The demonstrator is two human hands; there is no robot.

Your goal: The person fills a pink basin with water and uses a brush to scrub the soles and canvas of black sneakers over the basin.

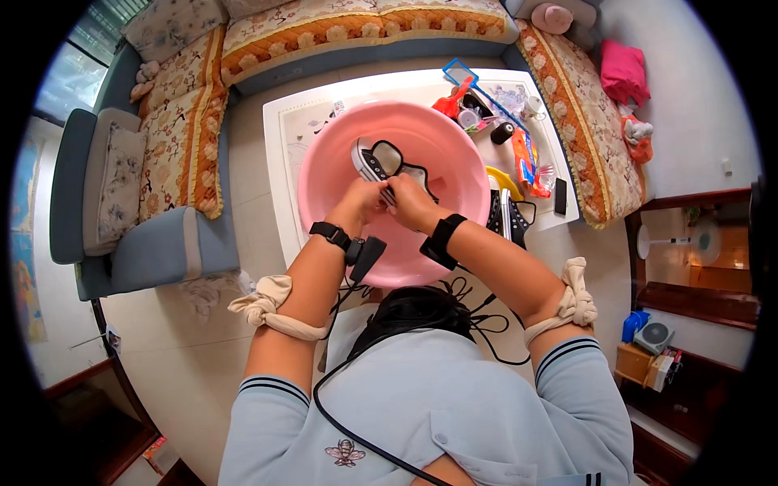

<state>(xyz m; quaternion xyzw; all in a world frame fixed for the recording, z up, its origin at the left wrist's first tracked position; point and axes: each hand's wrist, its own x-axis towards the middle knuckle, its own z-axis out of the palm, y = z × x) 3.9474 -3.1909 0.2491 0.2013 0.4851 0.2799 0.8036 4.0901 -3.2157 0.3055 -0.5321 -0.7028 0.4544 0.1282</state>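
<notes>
Inside a large pink plastic basin [389,118], a black canvas sneaker [372,163] with a white rubber sole is held tilted in both hands. My left hand [363,199] grips the sneaker by its sole edge. Close beside it, my right hand [414,198] is closed on the same shoe near the sole. My fingers partly cover the sole, and whether anything else is between them cannot be seen. More black canvas sneakers [513,215] with white soles rest just right of the basin, partly hidden by its rim and my right forearm.
The basin sits on a white table [281,182]. At its right lie a blue-framed net [460,71], a red plastic bag [450,103], a dark spool [502,133], an orange-and-blue packet [525,159] and a black phone [560,196]. Black cables [486,322] hang near my lap. Sofas [304,36] surround the table.
</notes>
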